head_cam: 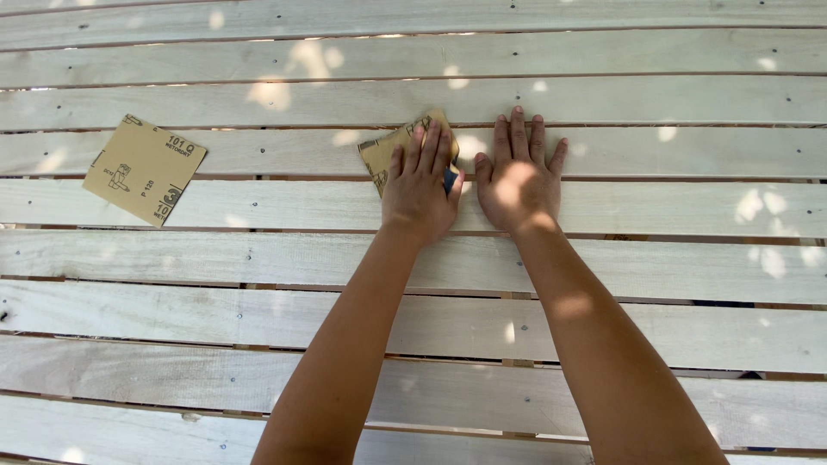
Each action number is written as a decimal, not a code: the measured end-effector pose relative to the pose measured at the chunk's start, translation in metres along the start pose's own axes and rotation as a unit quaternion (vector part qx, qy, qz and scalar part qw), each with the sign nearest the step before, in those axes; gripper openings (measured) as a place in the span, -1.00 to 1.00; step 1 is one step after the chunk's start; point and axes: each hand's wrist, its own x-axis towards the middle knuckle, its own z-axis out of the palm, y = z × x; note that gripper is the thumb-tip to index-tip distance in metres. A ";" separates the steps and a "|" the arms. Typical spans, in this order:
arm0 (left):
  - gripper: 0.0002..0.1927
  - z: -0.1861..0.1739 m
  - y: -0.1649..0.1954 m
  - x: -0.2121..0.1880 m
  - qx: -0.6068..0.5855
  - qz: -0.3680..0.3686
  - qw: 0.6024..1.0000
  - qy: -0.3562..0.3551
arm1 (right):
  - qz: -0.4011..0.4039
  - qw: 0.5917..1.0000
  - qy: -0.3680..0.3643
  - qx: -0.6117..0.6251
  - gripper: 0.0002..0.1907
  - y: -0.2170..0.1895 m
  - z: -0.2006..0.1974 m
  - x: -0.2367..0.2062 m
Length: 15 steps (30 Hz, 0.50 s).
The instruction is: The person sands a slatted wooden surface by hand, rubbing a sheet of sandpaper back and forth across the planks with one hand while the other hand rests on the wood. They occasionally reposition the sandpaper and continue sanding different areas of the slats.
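Left hand presses flat on a tan square sandpaper sheet, mostly hiding it; right hand lies open and empty on the pale wooden slats. Second tan sheet sits near the left edge.

far middle: left hand on sandpaper sheet, right hand just beside, both block this spot | far left: second sandpaper sheet lies flat | near planks and right side: open for passing
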 end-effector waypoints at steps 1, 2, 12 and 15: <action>-0.27 0.006 0.002 -0.035 0.006 0.013 1.000 0.011 | 0.000 1.000 0.003 0.005 -0.30 -0.001 0.000 0.000; -0.27 0.009 0.002 -0.066 0.015 0.026 0.999 0.022 | 0.001 1.000 0.007 0.012 -0.31 -0.003 0.000 -0.001; -0.28 -0.007 -0.003 0.075 -0.014 -0.036 0.999 0.017 | 0.001 1.000 0.014 0.003 -0.30 -0.003 -0.003 -0.003; -0.29 -0.015 0.001 0.101 -0.001 -0.057 0.998 0.033 | 0.003 1.000 0.015 0.009 -0.32 -0.004 -0.006 -0.001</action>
